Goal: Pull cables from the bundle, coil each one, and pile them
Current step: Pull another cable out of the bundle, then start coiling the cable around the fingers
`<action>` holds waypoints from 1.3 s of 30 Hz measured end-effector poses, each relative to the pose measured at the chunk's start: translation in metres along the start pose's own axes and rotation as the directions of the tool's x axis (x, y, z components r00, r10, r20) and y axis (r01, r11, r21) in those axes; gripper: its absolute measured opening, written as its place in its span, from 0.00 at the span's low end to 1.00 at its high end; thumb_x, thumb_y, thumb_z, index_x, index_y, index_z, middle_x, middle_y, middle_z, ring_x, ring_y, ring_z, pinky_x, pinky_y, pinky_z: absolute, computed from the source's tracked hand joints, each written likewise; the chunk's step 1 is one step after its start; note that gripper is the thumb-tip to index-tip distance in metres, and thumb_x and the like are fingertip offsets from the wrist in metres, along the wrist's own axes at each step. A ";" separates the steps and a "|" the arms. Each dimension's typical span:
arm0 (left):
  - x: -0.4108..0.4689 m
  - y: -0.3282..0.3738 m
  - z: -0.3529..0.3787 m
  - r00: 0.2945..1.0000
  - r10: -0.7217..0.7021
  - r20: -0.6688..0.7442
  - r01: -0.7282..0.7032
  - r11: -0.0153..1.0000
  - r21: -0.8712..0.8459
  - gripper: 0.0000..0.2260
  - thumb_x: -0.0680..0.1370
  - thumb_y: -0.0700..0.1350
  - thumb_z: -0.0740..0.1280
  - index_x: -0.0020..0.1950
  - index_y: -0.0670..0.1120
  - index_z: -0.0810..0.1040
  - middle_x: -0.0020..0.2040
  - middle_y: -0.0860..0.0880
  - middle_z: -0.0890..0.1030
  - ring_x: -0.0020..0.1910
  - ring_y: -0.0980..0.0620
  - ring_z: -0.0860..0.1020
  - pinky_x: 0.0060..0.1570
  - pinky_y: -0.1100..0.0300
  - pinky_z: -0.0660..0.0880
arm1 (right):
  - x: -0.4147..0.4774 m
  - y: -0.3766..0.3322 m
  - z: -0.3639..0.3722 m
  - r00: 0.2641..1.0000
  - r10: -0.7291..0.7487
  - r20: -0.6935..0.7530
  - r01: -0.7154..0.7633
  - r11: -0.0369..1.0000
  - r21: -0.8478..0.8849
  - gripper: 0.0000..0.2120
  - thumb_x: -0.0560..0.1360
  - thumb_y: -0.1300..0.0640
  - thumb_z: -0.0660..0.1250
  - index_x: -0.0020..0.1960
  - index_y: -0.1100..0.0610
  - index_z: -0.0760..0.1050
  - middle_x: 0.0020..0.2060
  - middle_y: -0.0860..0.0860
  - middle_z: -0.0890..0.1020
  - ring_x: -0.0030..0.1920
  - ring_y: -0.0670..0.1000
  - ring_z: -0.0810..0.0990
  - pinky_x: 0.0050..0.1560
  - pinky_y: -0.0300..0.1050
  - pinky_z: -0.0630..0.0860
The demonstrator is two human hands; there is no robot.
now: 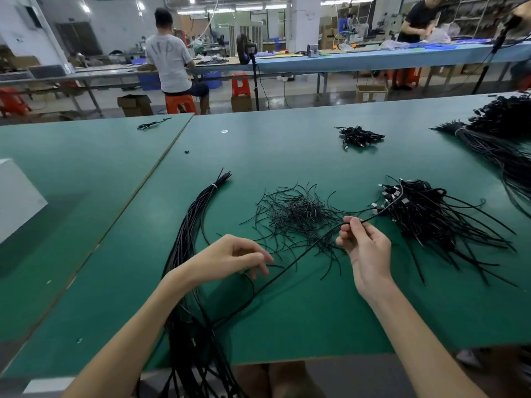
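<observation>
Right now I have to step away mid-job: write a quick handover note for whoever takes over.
Right hand: fingers pinch one black cable, lifted off the table.
Left hand: open, hovering over that cable, holding nothing.
Tied bundle: left on the green table, hanging over the near edge.
Tangle of thin ties: centre.
Pile with connector ends: right.
Small coiled pile: further back.
Done: some cables piled.
Left: coil the held cable, pile it, then work through the bundle.
</observation>
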State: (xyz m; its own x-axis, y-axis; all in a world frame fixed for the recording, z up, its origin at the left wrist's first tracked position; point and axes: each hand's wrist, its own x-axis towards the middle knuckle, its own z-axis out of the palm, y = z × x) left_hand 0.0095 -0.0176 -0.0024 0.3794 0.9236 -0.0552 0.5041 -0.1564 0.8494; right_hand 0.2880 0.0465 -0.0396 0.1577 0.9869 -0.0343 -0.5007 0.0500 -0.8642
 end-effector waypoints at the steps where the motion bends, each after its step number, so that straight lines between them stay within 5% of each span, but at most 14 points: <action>1: -0.003 0.001 -0.001 0.999 -0.004 0.039 0.006 0.999 -0.031 0.09 0.85 0.47 0.65 0.59 0.49 0.85 0.51 0.48 0.88 0.46 0.48 0.85 0.48 0.62 0.77 | 0.000 0.000 0.000 1.000 0.005 0.002 -0.005 1.000 0.024 0.08 0.83 0.63 0.64 0.51 0.66 0.80 0.35 0.51 0.81 0.34 0.46 0.80 0.36 0.39 0.80; 4: -0.015 0.003 -0.005 0.985 -0.014 0.172 0.031 0.995 -0.098 0.11 0.85 0.50 0.66 0.62 0.48 0.84 0.53 0.46 0.87 0.46 0.46 0.85 0.46 0.60 0.79 | 0.000 -0.001 0.000 1.000 0.018 0.012 -0.019 0.997 0.076 0.08 0.83 0.63 0.64 0.52 0.66 0.80 0.37 0.53 0.82 0.36 0.47 0.82 0.39 0.39 0.82; 11: -0.023 0.014 -0.008 0.913 -0.172 0.369 0.141 0.984 0.112 0.11 0.79 0.54 0.74 0.55 0.49 0.85 0.41 0.50 0.84 0.36 0.50 0.77 0.38 0.63 0.74 | -0.001 -0.005 0.002 0.998 0.036 0.044 -0.044 0.978 0.206 0.08 0.83 0.64 0.64 0.56 0.68 0.79 0.44 0.57 0.84 0.42 0.51 0.85 0.44 0.38 0.83; 17: -0.012 0.028 -0.008 0.999 0.010 0.034 -0.003 0.983 -0.184 0.08 0.81 0.47 0.72 0.49 0.42 0.83 0.35 0.45 0.81 0.32 0.50 0.78 0.33 0.62 0.74 | -0.004 -0.001 0.002 0.976 0.073 0.205 -0.095 0.990 0.101 0.13 0.83 0.59 0.65 0.62 0.66 0.77 0.48 0.59 0.85 0.48 0.56 0.86 0.48 0.44 0.84; 21: 0.002 0.043 -0.011 0.971 -0.005 -0.237 -0.116 0.863 -0.492 0.08 0.80 0.45 0.72 0.51 0.40 0.83 0.37 0.44 0.80 0.34 0.49 0.80 0.32 0.62 0.76 | -0.007 0.003 0.004 0.955 0.058 0.292 -0.037 0.996 -0.076 0.14 0.82 0.55 0.66 0.62 0.64 0.79 0.47 0.61 0.85 0.48 0.59 0.86 0.46 0.46 0.84; 30: 0.040 0.038 0.030 0.963 -0.129 -0.236 -0.119 0.583 -0.804 0.06 0.80 0.45 0.70 0.51 0.42 0.81 0.41 0.46 0.81 0.37 0.51 0.83 0.37 0.62 0.81 | -0.015 0.001 0.007 0.898 0.048 0.437 0.084 0.957 -0.278 0.13 0.77 0.47 0.70 0.54 0.56 0.86 0.44 0.59 0.86 0.42 0.56 0.86 0.38 0.43 0.81; 34: 0.048 0.015 0.046 0.960 -0.168 -0.222 -0.104 0.524 -0.845 0.06 0.81 0.45 0.69 0.49 0.44 0.83 0.44 0.45 0.82 0.43 0.48 0.85 0.42 0.58 0.83 | -0.014 0.000 0.007 0.876 0.073 0.477 0.141 0.907 -0.398 0.14 0.75 0.45 0.73 0.59 0.47 0.83 0.46 0.54 0.88 0.45 0.49 0.85 0.46 0.41 0.81; 39: 0.050 -0.001 0.046 0.916 -0.230 -0.329 -0.209 0.429 -0.879 0.07 0.78 0.45 0.71 0.48 0.42 0.85 0.46 0.43 0.84 0.44 0.50 0.85 0.42 0.63 0.82 | -0.018 0.003 0.010 0.803 0.195 0.563 0.169 0.832 -0.529 0.19 0.72 0.48 0.77 0.60 0.51 0.81 0.45 0.52 0.88 0.40 0.46 0.85 0.36 0.34 0.76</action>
State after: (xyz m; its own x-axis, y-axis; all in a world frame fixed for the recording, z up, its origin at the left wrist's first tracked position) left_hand 0.0631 0.0127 -0.0301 -0.0239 0.9971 -0.0729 -0.5451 0.0481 0.8370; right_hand 0.2757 0.0308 -0.0364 -0.4501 0.8888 0.0862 0.0606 0.1268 -0.9901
